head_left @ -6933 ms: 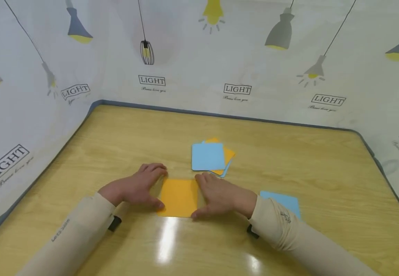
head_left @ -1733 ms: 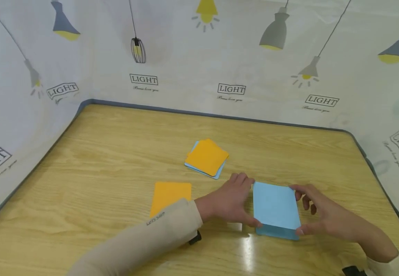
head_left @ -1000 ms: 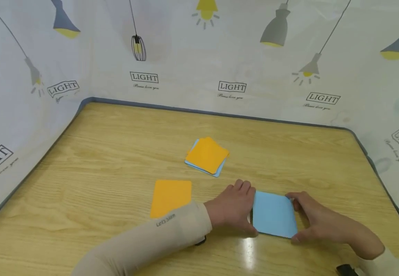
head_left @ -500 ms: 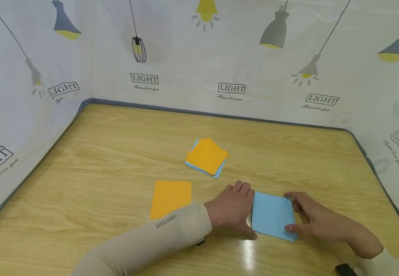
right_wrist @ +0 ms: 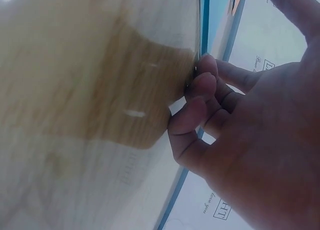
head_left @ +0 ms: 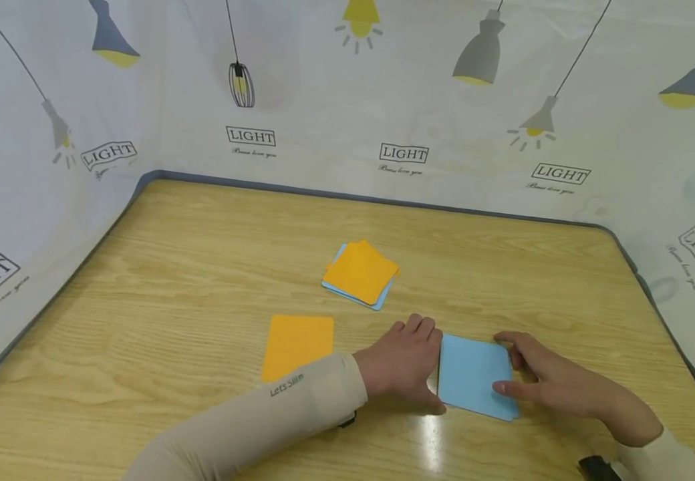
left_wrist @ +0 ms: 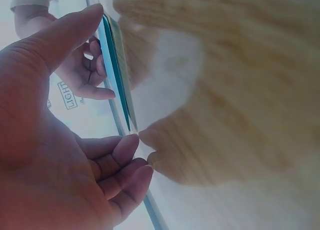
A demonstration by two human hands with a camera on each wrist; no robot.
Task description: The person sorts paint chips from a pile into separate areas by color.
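Blue square cards [head_left: 474, 373] lie stacked at the right front of the table, a second one peeking out at the lower right corner. My left hand [head_left: 404, 364] holds their left edge, thumb at the near corner and fingers at the far one. On the other side, my right hand [head_left: 570, 387] lays its thumb on the top face, with its fingers along the right edge. In the left wrist view the edge of the blue cards [left_wrist: 114, 65] stands between thumb and fingers. An orange card [head_left: 299, 339] lies left, partly behind my left sleeve.
Farther back is a mixed pile [head_left: 361, 272] of orange and blue cards, askew, orange on top. The wooden table [head_left: 203, 267] ends at a pale curtain [head_left: 323, 100] printed with lamps, which rises at the back and both sides.
Both hands have moved right from the orange card to the blue ones. The blue card topping the pile is gone from there. Lately my right thumb has slid from the corner onto the top face.
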